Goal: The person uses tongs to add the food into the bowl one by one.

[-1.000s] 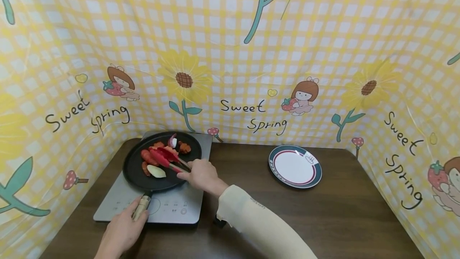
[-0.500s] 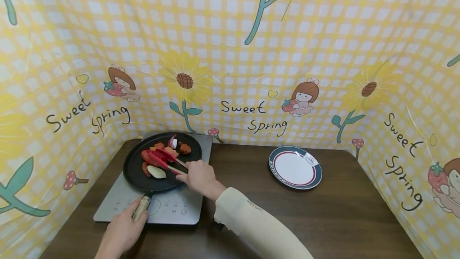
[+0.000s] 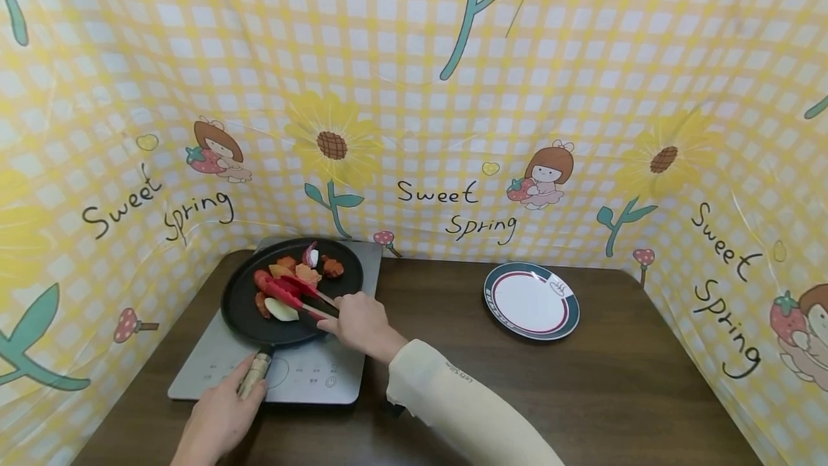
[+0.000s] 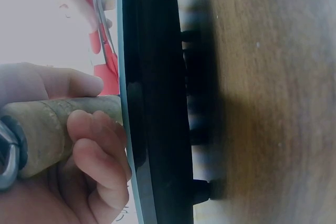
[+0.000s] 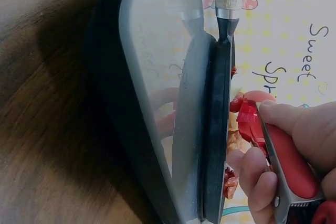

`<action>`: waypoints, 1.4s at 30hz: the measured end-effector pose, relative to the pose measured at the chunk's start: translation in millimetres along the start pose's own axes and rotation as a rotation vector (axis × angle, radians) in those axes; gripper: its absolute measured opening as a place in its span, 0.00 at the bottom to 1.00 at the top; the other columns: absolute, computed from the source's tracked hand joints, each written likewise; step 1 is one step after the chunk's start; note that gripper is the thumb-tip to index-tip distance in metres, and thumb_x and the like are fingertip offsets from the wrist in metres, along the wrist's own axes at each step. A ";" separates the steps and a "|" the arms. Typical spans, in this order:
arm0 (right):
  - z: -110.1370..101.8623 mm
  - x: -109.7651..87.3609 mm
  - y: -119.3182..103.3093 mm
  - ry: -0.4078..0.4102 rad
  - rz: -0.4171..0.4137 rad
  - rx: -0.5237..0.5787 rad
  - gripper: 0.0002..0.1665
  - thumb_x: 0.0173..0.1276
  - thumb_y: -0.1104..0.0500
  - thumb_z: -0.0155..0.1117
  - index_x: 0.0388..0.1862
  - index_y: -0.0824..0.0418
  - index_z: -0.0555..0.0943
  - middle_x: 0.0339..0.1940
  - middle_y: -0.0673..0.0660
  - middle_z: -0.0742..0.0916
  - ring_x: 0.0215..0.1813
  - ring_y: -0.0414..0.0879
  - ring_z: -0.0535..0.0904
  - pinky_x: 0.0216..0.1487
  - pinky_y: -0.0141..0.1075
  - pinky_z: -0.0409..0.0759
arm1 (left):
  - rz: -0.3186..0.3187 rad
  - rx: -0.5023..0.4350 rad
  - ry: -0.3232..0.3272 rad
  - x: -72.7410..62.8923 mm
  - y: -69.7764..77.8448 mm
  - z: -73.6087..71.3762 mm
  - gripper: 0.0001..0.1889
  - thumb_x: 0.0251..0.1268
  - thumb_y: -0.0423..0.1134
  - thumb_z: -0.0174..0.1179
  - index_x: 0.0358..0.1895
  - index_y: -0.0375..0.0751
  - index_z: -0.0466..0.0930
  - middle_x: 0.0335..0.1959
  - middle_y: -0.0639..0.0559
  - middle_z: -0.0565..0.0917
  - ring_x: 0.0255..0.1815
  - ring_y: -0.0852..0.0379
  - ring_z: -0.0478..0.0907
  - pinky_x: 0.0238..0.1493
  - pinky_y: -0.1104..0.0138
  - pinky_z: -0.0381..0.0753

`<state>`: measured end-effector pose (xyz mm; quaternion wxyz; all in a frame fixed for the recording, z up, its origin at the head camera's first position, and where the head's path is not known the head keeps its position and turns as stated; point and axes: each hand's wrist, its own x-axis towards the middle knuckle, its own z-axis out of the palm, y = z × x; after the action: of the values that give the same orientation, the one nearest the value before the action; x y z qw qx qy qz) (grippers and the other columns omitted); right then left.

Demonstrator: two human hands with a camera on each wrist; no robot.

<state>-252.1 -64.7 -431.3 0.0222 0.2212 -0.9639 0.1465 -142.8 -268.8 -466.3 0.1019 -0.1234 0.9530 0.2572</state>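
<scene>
My left hand grips the wooden handle of a flat black frying pan. My right hand holds red-tipped tongs low over the food. Their red tips lie across a red sausage and partly cover it; whether they pinch it I cannot tell. Just in front of them is a pale oval slice. Around these are browned chunks, another chunk and a purple-edged onion piece. In the left wrist view, fingers wrap round the handle.
The pan stands on a silver induction cooker at the left of a dark wooden table. A white plate with a blue rim sits to the right. Yellow checked cloth hangs behind and at both sides.
The tongs' tips have shifted slightly toward me, down over the sausage and closer to the pale slice, showing more of the chunks behind. My right hand moved a little left; the left hand stayed.
</scene>
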 end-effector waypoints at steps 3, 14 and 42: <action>-0.9 -0.1 2.3 0.000 -0.002 0.008 0.21 0.61 0.36 0.62 0.31 0.51 0.82 0.16 0.47 0.75 0.18 0.41 0.69 0.15 0.31 0.66 | 0.019 -0.003 0.005 0.1 0.3 -1.5 0.39 0.68 0.59 0.46 0.70 0.30 0.56 0.58 0.21 0.68 0.51 0.28 0.72 0.42 0.45 0.72; 0.1 -8.4 8.7 -0.026 0.002 0.012 0.23 0.61 0.35 0.62 0.37 0.53 0.83 0.17 0.48 0.75 0.16 0.41 0.69 0.15 0.31 0.65 | 0.022 -0.001 0.018 -1.1 -1.1 0.2 0.40 0.67 0.59 0.47 0.69 0.29 0.56 0.57 0.21 0.69 0.51 0.28 0.72 0.43 0.44 0.71; -0.1 -15.4 18.4 -0.066 0.008 0.099 0.22 0.61 0.37 0.63 0.27 0.54 0.80 0.13 0.48 0.72 0.15 0.40 0.66 0.14 0.32 0.63 | 0.023 0.008 0.015 -1.5 -1.6 -0.2 0.40 0.67 0.60 0.46 0.70 0.31 0.56 0.58 0.21 0.68 0.48 0.31 0.74 0.40 0.46 0.72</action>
<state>-246.1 -42.4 -437.9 -0.0213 0.2227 -0.9566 0.1867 -141.0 -269.9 -466.5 0.0921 -0.1140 0.9561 0.2538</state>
